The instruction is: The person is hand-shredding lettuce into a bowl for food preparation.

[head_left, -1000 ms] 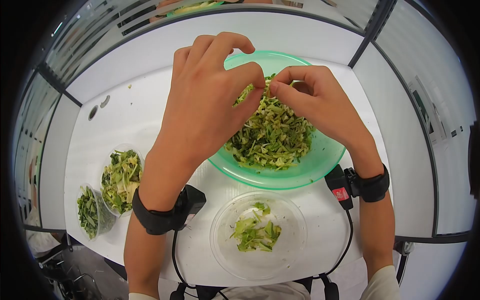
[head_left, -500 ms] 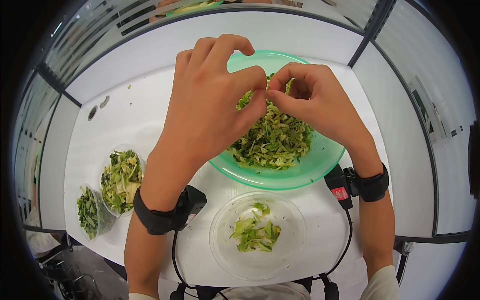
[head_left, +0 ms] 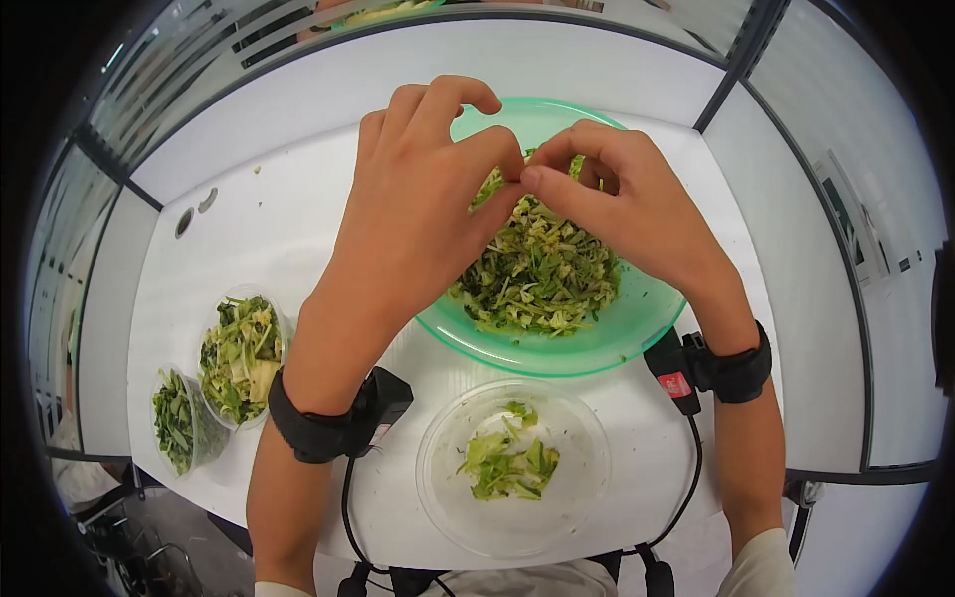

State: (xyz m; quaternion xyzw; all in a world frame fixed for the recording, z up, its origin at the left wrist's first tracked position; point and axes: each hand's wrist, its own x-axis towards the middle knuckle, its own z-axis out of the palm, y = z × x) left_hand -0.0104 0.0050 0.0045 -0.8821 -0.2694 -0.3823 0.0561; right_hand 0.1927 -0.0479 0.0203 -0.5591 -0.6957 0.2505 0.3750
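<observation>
Both of my hands are raised over a green plate point(head_left: 652, 308) heaped with chopped green leaves point(head_left: 547, 274). My left hand point(head_left: 428, 189) pinches with thumb and index finger, its other fingers curled loosely above. My right hand point(head_left: 617, 189) also pinches, its fingertips meeting those of the left. Whatever lies between the fingertips is too small or hidden to make out. Nearer to me stands a clear round container point(head_left: 587, 488) with a few pale green leaf pieces point(head_left: 507, 463) in it.
At the left of the white table point(head_left: 269, 219) stand two clear tubs, one of mixed chopped greens point(head_left: 241, 358), one of darker leaves point(head_left: 174, 423). Black wrist devices with cables lie by both wrists. Pale panels enclose the table.
Both hands have shifted slightly, the right one a little to the left and up. The fingertips remain together over the plate.
</observation>
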